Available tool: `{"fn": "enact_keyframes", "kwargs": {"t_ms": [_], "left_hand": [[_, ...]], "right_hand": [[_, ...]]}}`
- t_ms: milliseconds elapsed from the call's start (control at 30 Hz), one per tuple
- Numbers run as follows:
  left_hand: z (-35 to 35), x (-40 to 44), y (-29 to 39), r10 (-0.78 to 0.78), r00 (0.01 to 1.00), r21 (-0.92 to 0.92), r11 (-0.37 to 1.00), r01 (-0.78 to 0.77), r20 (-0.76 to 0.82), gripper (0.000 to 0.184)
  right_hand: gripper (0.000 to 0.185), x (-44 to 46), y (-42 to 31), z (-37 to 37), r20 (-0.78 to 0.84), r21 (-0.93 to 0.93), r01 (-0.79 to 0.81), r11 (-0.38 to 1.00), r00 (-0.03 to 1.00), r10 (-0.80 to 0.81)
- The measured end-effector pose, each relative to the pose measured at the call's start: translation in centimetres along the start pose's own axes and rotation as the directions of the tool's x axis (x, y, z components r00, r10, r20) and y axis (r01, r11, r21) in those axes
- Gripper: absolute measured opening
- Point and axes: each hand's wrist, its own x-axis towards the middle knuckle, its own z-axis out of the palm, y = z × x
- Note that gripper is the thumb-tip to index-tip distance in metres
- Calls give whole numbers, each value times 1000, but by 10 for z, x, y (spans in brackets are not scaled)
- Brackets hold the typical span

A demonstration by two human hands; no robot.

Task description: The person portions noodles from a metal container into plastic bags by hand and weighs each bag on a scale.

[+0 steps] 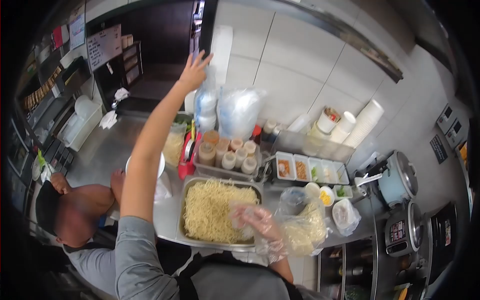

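My left hand (194, 72) is raised with fingers spread at the top of tall stacked containers in clear plastic (206, 102), by the wall. My right hand (257, 222), in a clear plastic glove, is at the right side of a metal tray (183, 232) full of pale yellow noodles (212, 207). Its fingers are curled around something clear and whitish that I cannot make out. Right of that hand, an open plastic bag (300, 227) holds more noodles. Beside the left stack stands a large clear bag of plastic-wrapped goods (241, 112).
A co-worker (82, 215) in a dark cap leans in at the left. Sauce bottles (228, 161) stand in a bin behind the noodles. Topping containers (312, 170), stacked white cups (364, 124), a light blue cooker (397, 177) and a second cooker (404, 230) are on the right.
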Motion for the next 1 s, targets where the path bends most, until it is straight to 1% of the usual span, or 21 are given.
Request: {"fn": "enact_keyframes", "kwargs": {"t_ms": [33, 67, 133, 167, 233, 300, 367, 433, 533, 633, 667, 700, 733, 767, 800, 833, 867, 900, 933, 967, 1000], "left_hand": [[16, 6, -2, 50, 995, 168, 985, -36, -81, 16], [41, 11, -5, 77, 983, 188, 981, -45, -166, 16], [88, 26, -4, -83, 996, 218, 972, 89, -38, 17], [66, 29, 7, -223, 971, 187, 961, 204, 87, 22], [62, 38, 6, -307, 947, 49, 949, 313, -93, 16], [53, 53, -4, -371, 757, -151, 926, 347, -538, 9], [-14, 57, -12, -254, 667, -200, 967, 158, -700, 9], [-68, 58, -21, -305, 841, -463, 883, 74, -447, 10], [-112, 42, -11, -455, 712, -665, 747, -21, -534, 16], [-159, 4, 7, -559, 790, -803, 577, 153, -251, 18], [-157, -8, 9, -545, 794, -814, 570, 115, -269, 19], [-157, -21, 14, -530, 822, -833, 537, 136, -207, 16], [-159, -35, 22, -513, 846, -850, 501, 160, -143, 13], [-158, -48, 27, -494, 866, -865, 465, 187, -78, 11], [-145, -58, 30, -461, 887, -911, 369, 184, -8, 11], [-152, -75, 37, -404, 909, -883, 386, 267, 98, 12], [-150, -88, 38, -272, 953, -875, 418, 243, 134, 14], [-143, -104, 39, -131, 976, -872, 439, 217, 176, 18], [-133, -129, 39, -93, 994, -599, 794, 104, 51, 23], [-151, -148, 46, -166, 956, -372, 894, 248, 240, 24], [-173, -175, 65, -253, 967, -102, 961, 256, 41, 26]], "right_hand": [[33, -3, -2, 2, 37, -19, 26, 999, 999, -25], [33, -9, 2, 3, 27, -43, 50, 998, 998, -49], [32, -24, 13, -6, 4, -96, 92, 991, 996, -92], [32, -31, 14, -14, -80, -102, 88, 991, 992, -96], [33, -61, 25, -23, -271, -61, 40, 997, 961, -56], [34, -81, 19, -30, -446, -21, 53, 998, 893, -57], [38, -95, 11, -34, -549, -33, 83, 996, 831, -88], [45, -94, 1, -31, -583, -41, 134, 990, 802, -133], [64, -63, -22, -23, -486, -2, 278, 961, 839, -244], [101, -6, -14, -24, -327, -332, 383, 862, 811, -485], [107, 4, -38, 1, -352, -348, 305, 886, 834, -425], [111, 32, -26, 3, -241, -544, 445, 711, 729, -641], [110, 44, -35, 24, -209, -740, 353, 573, 689, -694], [106, 58, -40, 34, -151, -767, 384, 514, 671, -726], [96, 69, -47, 47, -8, -881, 400, 252, 520, -854], [87, 86, -43, 51, 28, -812, 499, 302, 550, -835], [77, 102, -37, 55, 62, -728, 584, 359, 578, -814], [70, 114, -31, 61, 6, -612, 589, 528, 671, -741], [63, 124, -23, 64, -37, -475, 557, 681, 761, -648], [59, 130, -20, 62, -42, -454, 533, 714, 788, -614], [56, 136, -20, 61, -47, -431, 507, 746, 814, -579]]}}
